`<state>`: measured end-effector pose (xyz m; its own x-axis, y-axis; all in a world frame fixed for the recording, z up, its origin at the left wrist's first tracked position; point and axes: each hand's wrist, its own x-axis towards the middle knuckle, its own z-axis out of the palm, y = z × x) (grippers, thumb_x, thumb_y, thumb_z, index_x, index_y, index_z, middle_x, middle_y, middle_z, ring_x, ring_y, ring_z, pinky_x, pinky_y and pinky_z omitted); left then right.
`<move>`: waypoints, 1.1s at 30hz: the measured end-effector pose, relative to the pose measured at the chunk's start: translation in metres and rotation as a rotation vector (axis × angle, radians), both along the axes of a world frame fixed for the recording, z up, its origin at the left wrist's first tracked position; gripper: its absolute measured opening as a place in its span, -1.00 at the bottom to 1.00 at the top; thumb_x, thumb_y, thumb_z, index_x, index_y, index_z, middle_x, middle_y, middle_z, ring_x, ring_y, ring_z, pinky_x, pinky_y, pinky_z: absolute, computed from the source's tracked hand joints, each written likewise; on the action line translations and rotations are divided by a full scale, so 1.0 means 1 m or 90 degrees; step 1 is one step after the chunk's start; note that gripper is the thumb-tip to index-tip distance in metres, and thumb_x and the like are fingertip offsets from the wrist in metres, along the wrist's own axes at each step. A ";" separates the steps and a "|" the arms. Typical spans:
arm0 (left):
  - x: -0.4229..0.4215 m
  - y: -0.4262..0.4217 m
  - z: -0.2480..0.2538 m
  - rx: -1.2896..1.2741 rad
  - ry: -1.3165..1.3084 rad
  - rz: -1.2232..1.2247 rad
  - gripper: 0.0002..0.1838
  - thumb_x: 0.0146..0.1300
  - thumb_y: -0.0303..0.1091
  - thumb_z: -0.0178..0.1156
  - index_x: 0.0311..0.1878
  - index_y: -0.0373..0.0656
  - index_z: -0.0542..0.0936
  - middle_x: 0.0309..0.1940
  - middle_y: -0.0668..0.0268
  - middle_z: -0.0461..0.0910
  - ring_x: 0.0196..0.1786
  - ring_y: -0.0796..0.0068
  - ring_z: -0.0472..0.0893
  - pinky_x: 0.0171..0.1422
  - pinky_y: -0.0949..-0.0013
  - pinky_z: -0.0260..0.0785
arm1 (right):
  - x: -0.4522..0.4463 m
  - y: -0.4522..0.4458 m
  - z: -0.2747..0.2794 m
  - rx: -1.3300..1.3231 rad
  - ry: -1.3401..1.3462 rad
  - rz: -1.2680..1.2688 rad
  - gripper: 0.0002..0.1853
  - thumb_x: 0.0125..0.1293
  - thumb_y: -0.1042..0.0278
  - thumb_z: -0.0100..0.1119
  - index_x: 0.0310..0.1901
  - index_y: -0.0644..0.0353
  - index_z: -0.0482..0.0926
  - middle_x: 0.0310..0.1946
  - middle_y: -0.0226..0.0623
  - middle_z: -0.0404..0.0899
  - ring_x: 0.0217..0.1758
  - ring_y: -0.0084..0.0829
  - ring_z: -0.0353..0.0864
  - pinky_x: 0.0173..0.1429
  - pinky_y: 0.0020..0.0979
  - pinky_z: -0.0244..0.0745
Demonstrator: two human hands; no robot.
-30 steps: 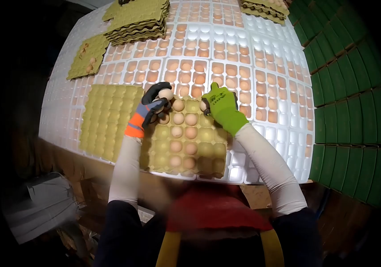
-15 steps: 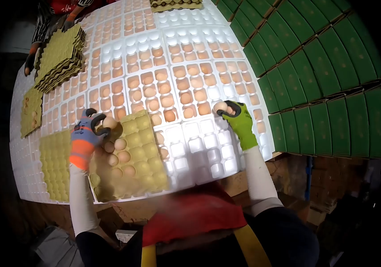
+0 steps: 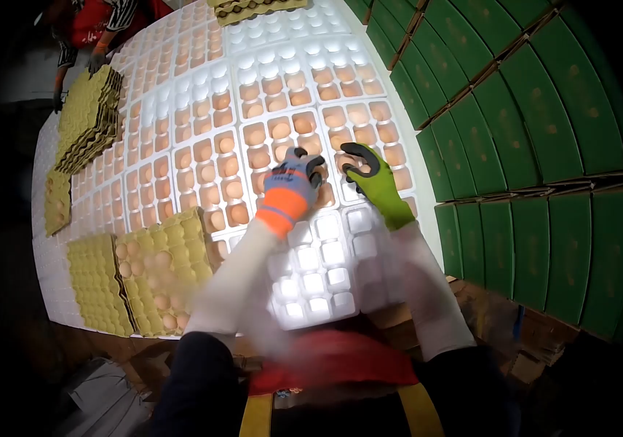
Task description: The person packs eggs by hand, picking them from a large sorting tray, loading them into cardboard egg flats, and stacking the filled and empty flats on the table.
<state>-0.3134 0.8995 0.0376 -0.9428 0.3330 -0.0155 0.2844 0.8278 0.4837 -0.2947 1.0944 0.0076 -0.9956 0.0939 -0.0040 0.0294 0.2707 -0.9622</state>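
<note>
My left hand (image 3: 291, 186), in a grey glove with an orange cuff, reaches over the white egg trays with its fingers curled round an egg (image 3: 322, 173). Its palm side is hidden. Beside it on the right, my right hand (image 3: 374, 182), in a green glove with black fingertips, curves thumb and forefinger about an egg (image 3: 354, 163) at the cells. Brown eggs fill many cells of the white plastic tray (image 3: 316, 109) around both hands. Below them lies a white tray (image 3: 311, 258) with bare cells. A yellow pulp tray (image 3: 189, 240) at left holds several eggs.
Another pulp tray (image 3: 93, 284) lies at the front left. Stacked pulp trays (image 3: 89, 109) stand farther back, near a co-worker's gloved hand (image 3: 97, 60). More pulp trays (image 3: 260, 9) are at the far edge. Green boxes (image 3: 508, 116) line the right side.
My left hand has moved right from the yellow pulp tray to the white trays, close to my right hand. My right hand stays over the cells. The view has shifted.
</note>
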 end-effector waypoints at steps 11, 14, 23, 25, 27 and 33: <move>0.111 0.004 -0.032 0.342 -0.026 0.101 -0.52 0.23 -0.36 0.20 0.25 0.01 0.52 0.08 0.20 0.54 0.06 0.08 0.58 0.12 0.22 0.45 | 0.022 0.025 -0.034 -0.399 0.079 -0.079 -0.70 0.46 0.44 -0.08 0.12 0.34 0.50 -0.01 -0.21 0.60 0.06 -0.37 0.59 0.23 -0.37 0.47; 0.126 0.028 -0.035 0.433 -0.023 0.074 -0.54 0.23 -0.41 0.17 0.24 -0.02 0.54 0.02 0.13 0.54 0.05 0.08 0.55 0.11 0.14 0.43 | 0.033 0.026 -0.014 -0.399 0.020 -0.149 -0.67 0.44 0.37 0.00 0.13 0.35 0.49 0.01 -0.18 0.59 0.03 -0.35 0.58 0.19 -0.36 0.49; 0.126 0.037 -0.044 0.033 0.079 -0.165 -0.56 0.28 -0.21 0.07 0.24 0.08 0.51 0.31 0.23 0.44 0.42 0.09 0.33 0.48 -0.09 0.10 | 0.080 -0.011 0.012 -0.221 0.110 -0.268 -0.64 0.49 0.18 0.03 0.09 0.31 0.55 -0.05 -0.23 0.58 -0.11 -0.42 0.57 0.10 -0.36 0.54; 0.154 -0.031 -0.033 0.180 0.126 -0.041 -0.55 0.20 -0.35 0.09 0.20 0.00 0.54 0.25 0.17 0.47 0.36 0.08 0.39 0.43 -0.02 0.16 | 0.087 -0.045 0.021 -0.143 0.089 -0.164 -0.67 0.48 0.22 0.07 0.07 0.32 0.55 -0.09 -0.25 0.59 -0.15 -0.45 0.56 0.08 -0.39 0.52; 0.184 -0.122 -0.010 0.359 0.141 0.093 -0.54 0.12 -0.50 0.20 0.16 -0.09 0.57 0.14 0.12 0.54 0.22 0.02 0.48 0.30 0.05 0.32 | 0.100 -0.106 0.050 -0.090 -0.029 0.030 -0.74 0.37 0.48 0.11 0.04 0.35 0.55 -0.10 -0.31 0.58 -0.12 -0.50 0.56 0.05 -0.48 0.48; 0.269 -0.326 0.053 -0.061 0.041 0.233 -0.66 0.10 -0.36 0.27 0.00 -0.06 0.61 -0.12 0.23 0.62 -0.07 0.07 0.57 0.02 0.11 0.41 | 0.157 -0.313 0.060 0.214 0.338 0.486 -0.65 0.02 0.34 0.47 -0.13 0.12 0.64 -0.27 -0.25 0.56 -0.23 -0.20 0.57 -0.16 -0.22 0.47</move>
